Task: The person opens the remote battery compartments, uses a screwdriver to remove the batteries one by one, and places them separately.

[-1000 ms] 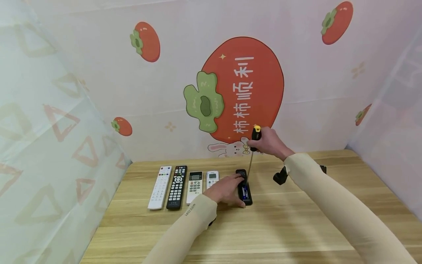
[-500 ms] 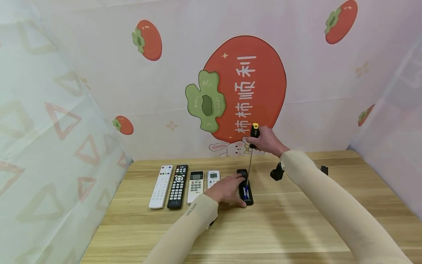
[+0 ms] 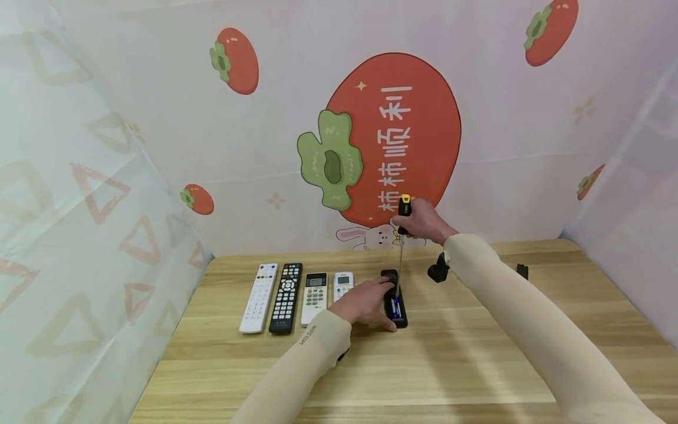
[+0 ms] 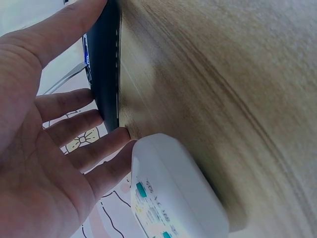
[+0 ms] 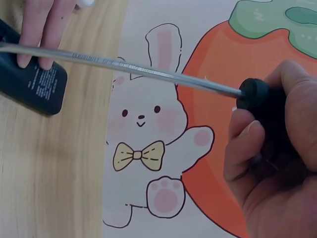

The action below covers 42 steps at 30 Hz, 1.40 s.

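A black remote control (image 3: 402,321) lies back side up on the table, its battery bay uncovered and blue batteries (image 3: 395,308) showing inside. My left hand (image 3: 365,303) rests along its left side, with the fingertips on its upper part and the thumb near its lower end. In the left wrist view the fingers lie fairly straight against the edge of the remote (image 4: 105,64). My right hand (image 3: 425,221) grips the black and yellow handle of a screwdriver (image 3: 405,217). Its long metal shaft slants down to the batteries, with the tip in the bay.
Left of the hands lie a long white remote (image 3: 259,297), a black remote (image 3: 286,297), a white remote with a dark-framed screen (image 3: 315,300) and a smaller white remote (image 3: 344,281). A small black piece (image 3: 522,271) lies far right. A printed cloth wall (image 3: 265,147) stands behind.
My right hand and the screwdriver handle have shifted slightly left, so the shaft stands more upright, its tip staying at the batteries. The left hand keeps its place on the remote.
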Each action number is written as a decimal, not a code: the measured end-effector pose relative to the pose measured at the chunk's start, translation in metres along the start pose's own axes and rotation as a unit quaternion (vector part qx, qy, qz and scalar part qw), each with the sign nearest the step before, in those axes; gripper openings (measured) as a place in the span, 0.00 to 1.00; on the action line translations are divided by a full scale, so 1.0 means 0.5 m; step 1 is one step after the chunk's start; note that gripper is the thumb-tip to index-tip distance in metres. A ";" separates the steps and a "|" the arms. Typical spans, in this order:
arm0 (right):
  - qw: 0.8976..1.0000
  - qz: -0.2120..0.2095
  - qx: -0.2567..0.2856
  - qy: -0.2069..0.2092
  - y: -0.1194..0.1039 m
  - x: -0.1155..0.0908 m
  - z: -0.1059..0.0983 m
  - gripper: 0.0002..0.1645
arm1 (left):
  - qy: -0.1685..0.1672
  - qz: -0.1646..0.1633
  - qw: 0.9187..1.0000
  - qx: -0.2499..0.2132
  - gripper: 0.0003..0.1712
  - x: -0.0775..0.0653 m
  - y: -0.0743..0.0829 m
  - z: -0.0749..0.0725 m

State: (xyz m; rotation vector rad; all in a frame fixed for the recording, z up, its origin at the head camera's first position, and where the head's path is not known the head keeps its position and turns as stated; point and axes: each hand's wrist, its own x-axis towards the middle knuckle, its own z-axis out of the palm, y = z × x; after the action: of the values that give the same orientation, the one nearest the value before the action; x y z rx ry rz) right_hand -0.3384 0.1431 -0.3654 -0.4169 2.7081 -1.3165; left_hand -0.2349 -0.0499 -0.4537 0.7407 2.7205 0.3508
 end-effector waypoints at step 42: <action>1.000 -0.007 -0.010 -0.007 -0.013 0.006 0.016 0.12 | -0.003 0.005 1.000 0.002 0.55 0.002 -0.002 -0.003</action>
State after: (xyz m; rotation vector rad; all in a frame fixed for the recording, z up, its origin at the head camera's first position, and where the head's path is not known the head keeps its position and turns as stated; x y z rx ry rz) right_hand -0.3382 0.1323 -0.3650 -0.4459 2.7145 -1.2863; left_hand -0.2365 -0.0502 -0.4530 0.7567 2.7145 0.3442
